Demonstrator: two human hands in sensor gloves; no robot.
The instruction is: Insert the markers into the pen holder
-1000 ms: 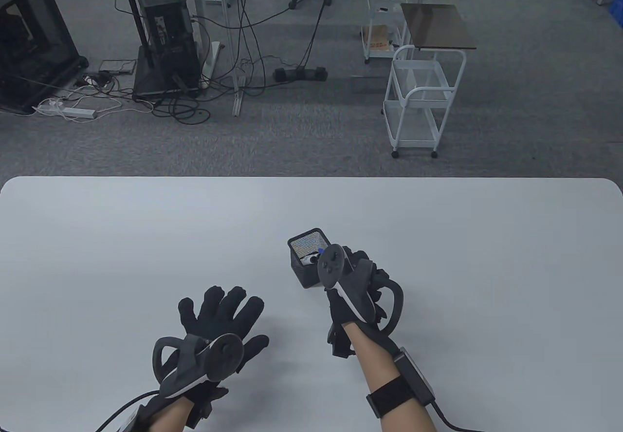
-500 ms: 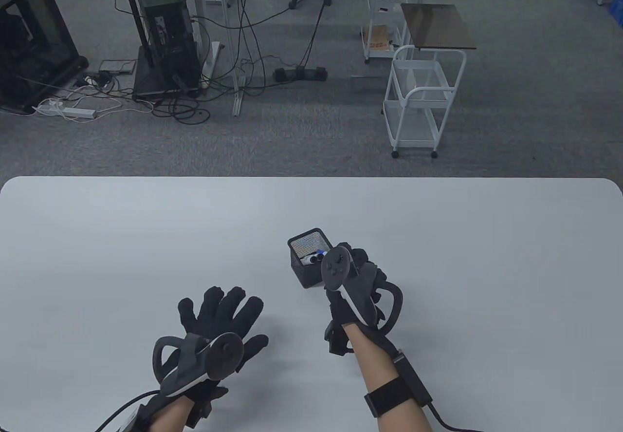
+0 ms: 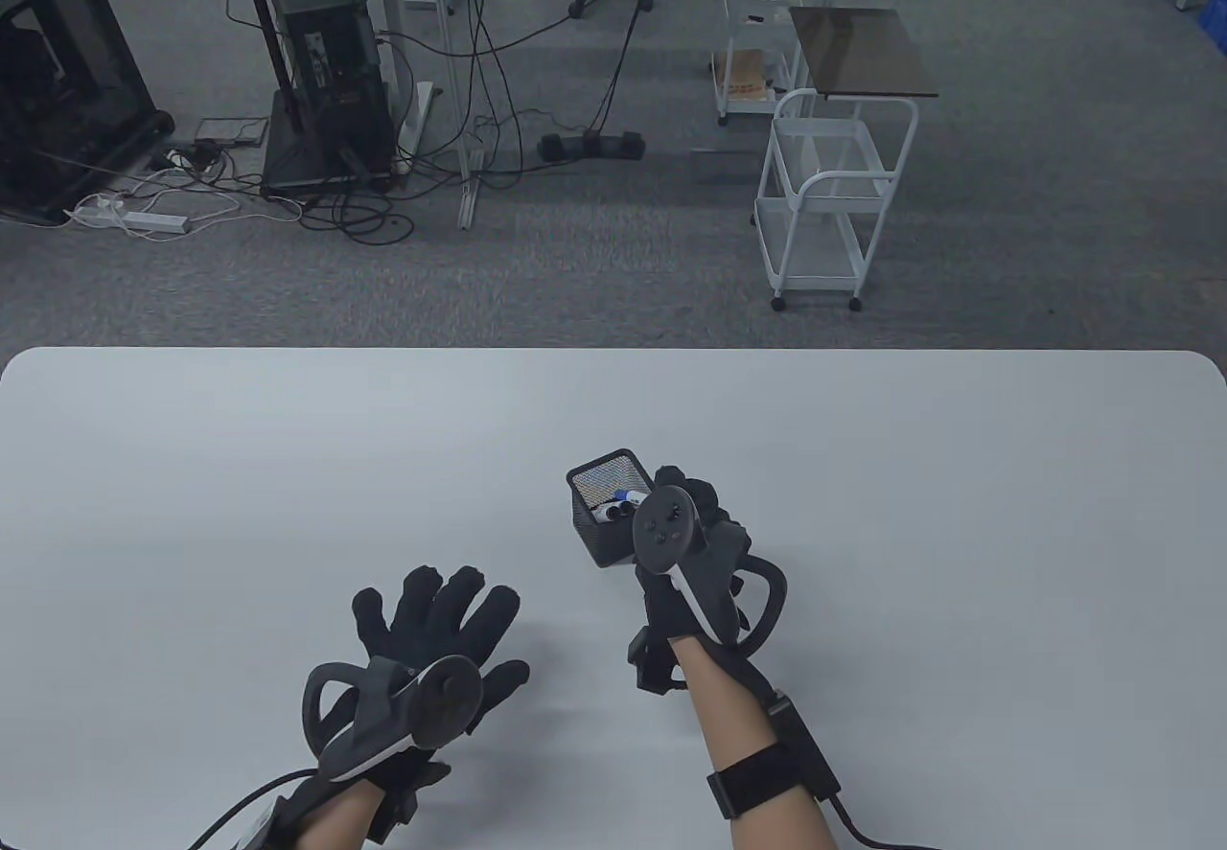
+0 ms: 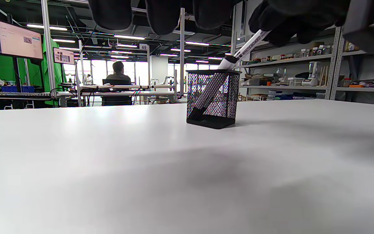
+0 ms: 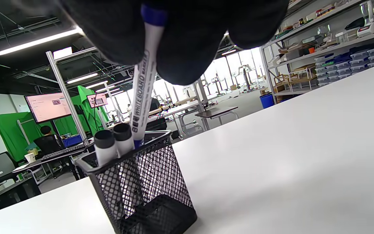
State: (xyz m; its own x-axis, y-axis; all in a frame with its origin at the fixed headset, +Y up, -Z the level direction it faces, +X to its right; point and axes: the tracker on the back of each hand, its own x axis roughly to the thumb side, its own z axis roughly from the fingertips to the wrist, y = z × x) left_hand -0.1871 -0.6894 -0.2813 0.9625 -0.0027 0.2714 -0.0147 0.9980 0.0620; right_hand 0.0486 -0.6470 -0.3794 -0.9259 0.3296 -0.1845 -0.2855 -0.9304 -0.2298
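Observation:
A black mesh pen holder (image 3: 602, 526) stands near the table's middle; it also shows in the left wrist view (image 4: 213, 99) and the right wrist view (image 5: 141, 185). Two white markers with black ends (image 5: 113, 144) lean inside it. My right hand (image 3: 695, 529) is just right of the holder and pinches the top of a white marker with blue ends (image 5: 143, 94), whose lower part is inside the holder's mouth. This marker shows tilted in the left wrist view (image 4: 242, 52). My left hand (image 3: 431, 625) lies flat on the table with fingers spread, holding nothing.
The white table (image 3: 863, 505) spreads wide around the holder. Beyond its far edge are a white wire cart (image 3: 829, 198), desks and cables on the floor.
My right hand has drawn slightly back toward me and the blue-ended marker has sunk a little into the holder. The left hand has not moved.

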